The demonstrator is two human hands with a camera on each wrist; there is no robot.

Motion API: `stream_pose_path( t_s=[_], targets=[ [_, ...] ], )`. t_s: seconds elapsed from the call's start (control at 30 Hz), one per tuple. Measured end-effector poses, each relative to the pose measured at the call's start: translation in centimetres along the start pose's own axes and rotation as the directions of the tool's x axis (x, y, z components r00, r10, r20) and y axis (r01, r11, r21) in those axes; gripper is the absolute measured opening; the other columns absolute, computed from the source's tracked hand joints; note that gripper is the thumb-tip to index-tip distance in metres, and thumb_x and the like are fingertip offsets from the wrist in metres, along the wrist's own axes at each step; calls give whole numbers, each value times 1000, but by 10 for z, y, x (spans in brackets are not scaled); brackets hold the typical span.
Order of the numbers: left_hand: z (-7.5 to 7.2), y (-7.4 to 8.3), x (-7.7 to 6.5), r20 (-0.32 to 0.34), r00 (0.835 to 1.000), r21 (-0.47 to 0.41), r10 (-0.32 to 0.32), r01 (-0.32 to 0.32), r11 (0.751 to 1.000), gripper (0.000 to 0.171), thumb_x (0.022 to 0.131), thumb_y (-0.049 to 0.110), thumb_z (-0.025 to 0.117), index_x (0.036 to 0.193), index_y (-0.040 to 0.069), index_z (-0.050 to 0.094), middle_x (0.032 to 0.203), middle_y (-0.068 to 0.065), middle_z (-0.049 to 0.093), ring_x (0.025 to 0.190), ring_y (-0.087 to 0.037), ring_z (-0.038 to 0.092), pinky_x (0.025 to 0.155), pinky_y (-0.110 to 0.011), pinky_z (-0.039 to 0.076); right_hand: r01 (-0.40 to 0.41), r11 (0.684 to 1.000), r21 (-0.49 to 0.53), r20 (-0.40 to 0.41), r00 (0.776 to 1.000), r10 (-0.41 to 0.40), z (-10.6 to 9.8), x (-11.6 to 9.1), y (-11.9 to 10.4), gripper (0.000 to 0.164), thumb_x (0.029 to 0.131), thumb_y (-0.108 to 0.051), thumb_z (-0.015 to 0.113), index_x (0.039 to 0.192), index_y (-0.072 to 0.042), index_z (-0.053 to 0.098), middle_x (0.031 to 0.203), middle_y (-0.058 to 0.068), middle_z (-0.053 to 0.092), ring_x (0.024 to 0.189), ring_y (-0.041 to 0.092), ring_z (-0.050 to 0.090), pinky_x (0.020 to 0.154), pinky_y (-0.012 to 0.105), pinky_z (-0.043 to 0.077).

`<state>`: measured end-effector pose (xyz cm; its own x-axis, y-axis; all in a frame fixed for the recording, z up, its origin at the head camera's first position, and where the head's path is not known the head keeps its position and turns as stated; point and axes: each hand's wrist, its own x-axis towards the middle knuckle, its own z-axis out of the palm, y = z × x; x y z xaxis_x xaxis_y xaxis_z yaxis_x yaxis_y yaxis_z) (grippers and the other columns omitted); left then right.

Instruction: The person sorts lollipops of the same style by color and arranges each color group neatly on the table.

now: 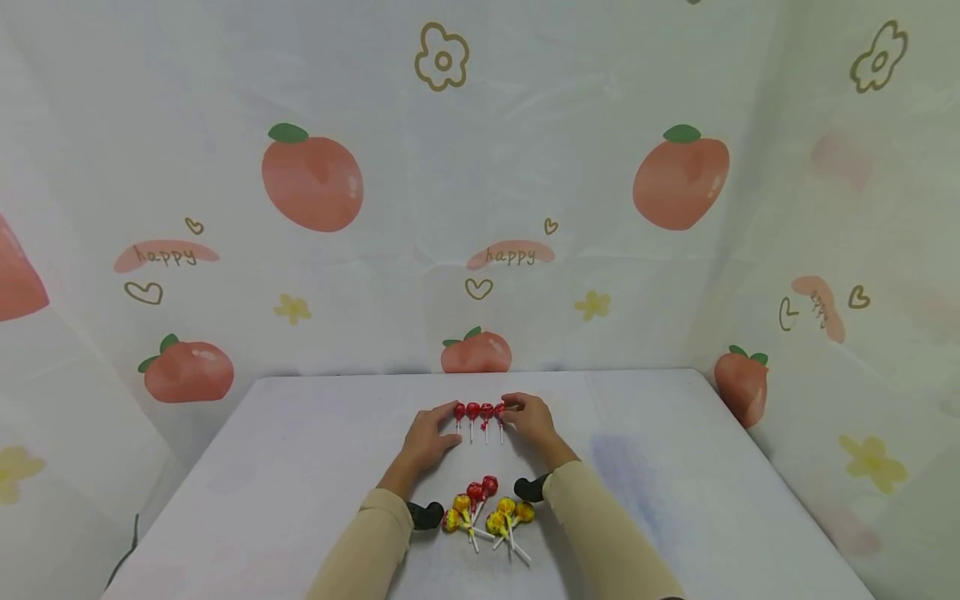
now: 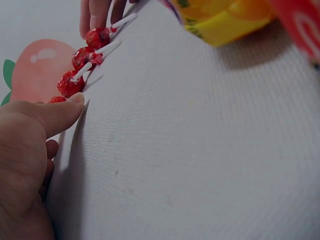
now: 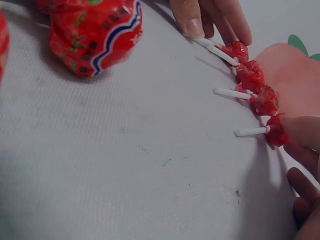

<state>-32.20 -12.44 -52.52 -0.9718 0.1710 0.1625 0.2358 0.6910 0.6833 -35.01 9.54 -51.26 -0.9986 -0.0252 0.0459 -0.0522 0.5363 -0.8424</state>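
Several red-wrapped lollipops lie side by side in a row on the white table, white sticks toward me. At the row's left end, my left hand (image 1: 429, 437) touches the leftmost lollipop (image 1: 460, 412), forefinger beside its head and thumb by the end of its stick. My right hand (image 1: 531, 421) pinches the head of the rightmost lollipop (image 3: 276, 131) between thumb and fingers. Between the two hands are the middle lollipops (image 1: 472, 410), untouched. The left thumb hides part of the leftmost lollipop in the left wrist view.
Nearer me, between my forearms, lies a loose pile of yellow lollipops (image 1: 497, 522) and two red lollipops (image 1: 490, 485), their sticks crossing. Beneath everything is a white table (image 1: 300, 500). A printed curtain (image 1: 480, 167) hangs behind the table and along its sides.
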Motion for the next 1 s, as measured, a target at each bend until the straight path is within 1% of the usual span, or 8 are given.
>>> stream_pose_path(
  t_s=[0.13,0.23,0.43,0.6,0.7,0.83,1.0],
  targets=[
    [1,-1,1,1,1000,1,-20,20,1000,61,86,17,75,143,16,51,140,-6,53,124,-29,46,105,-48,36,22,999,31,-11,1000,-22,-5,-1,-1,33,89,-11,70,121,-4,66,113,11,67,100,26,60,87,40,51],
    [1,-2,1,-1,1000,-1,-16,16,1000,61,86,17,75,143,16,51,140,-6,53,124,-30,46,105,-48,36,27,998,65,-32,999,-25,-10,-2,-3,35,88,-11,70,121,-2,66,115,12,66,102,28,59,87,42,50],
    [1,-1,1,-2,1000,-3,-5,5,1000,60,87,18,74,142,15,51,139,-7,53,123,-30,46,105,-49,36,21,992,121,-53,998,-15,-17,-5,-6,35,90,-15,70,123,-5,65,115,10,65,104,27,58,90,42,50],
    [1,-2,1,-3,1000,2,-4,4,1000,60,87,18,74,143,15,51,139,-7,53,124,-30,46,105,-49,37,56,981,186,-54,997,-47,-18,-18,-11,31,91,-14,68,121,-5,66,113,7,66,104,26,59,93,45,48],
    [2,-2,0,-3,1000,0,-9,9,1000,60,87,19,74,143,15,51,139,-7,53,124,-31,46,105,-49,36,79,973,215,-38,997,-73,-16,-29,-12,30,92,-15,67,120,-5,66,110,5,67,102,24,59,92,43,49],
    [2,-2,0,-3,1000,-2,-8,8,1000,60,87,18,74,142,15,51,139,-7,53,125,-31,46,105,-49,37,103,962,252,6,994,-108,-13,-43,-13,28,93,-18,67,119,-6,68,108,3,68,101,22,59,89,39,51],
    [2,-2,1,0,1000,8,-12,12,1000,60,87,18,74,143,15,51,140,-6,53,125,-30,46,105,-48,36,141,945,295,83,981,-173,-9,-57,-12,28,93,-15,66,118,-2,66,108,9,68,99,24,60,82,34,53]
  ],
)
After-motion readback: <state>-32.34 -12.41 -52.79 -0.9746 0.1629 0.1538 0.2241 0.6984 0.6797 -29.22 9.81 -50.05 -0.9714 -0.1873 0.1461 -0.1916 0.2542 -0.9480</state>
